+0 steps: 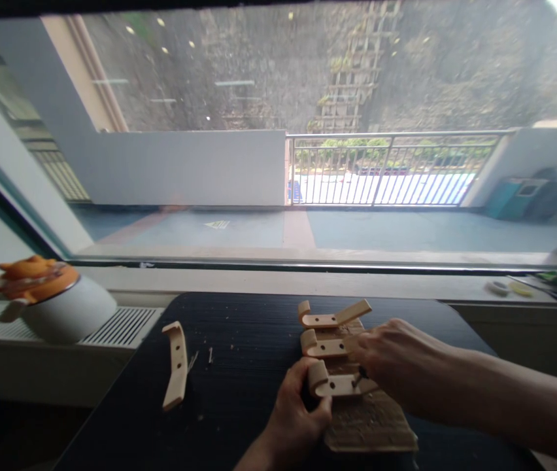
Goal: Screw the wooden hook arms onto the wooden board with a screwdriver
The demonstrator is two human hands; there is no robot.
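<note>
A rounded white container point(72, 313) with an orange, pointed-eared top point(38, 281) stands at the left, by the slotted pale vent point(129, 327); its top covers it, so its contents are hidden, and its details are blurred. Through the window, a teal bin point(516, 197) appears hazily, its inside out of sight.

On the black wood-grained desk point(239, 425) lies a rough-surfaced brown wooden board point(371, 428), bearing three pale, bent wooden hooks in a row. The nearest hook point(340, 387) lies across it, a dark metal screw point(355, 381) standing at one of its holes. The left hand point(299, 407) grasps this hook's curled end, thumb on the near side and fingers on the far side. The right hand point(381, 350) is clenched above the straight end, its forearm reaching in from the right edge, around a dark-tipped tool point(363, 372) mostly concealed by the fist. That hand also covers part of the middle hook point(325, 347); the farthest hook point(320, 320) shows more fully.

A fourth pale wooden hook point(177, 366) lies well apart at left, beside thin metal screws point(210, 355) too small to count surely.
</note>
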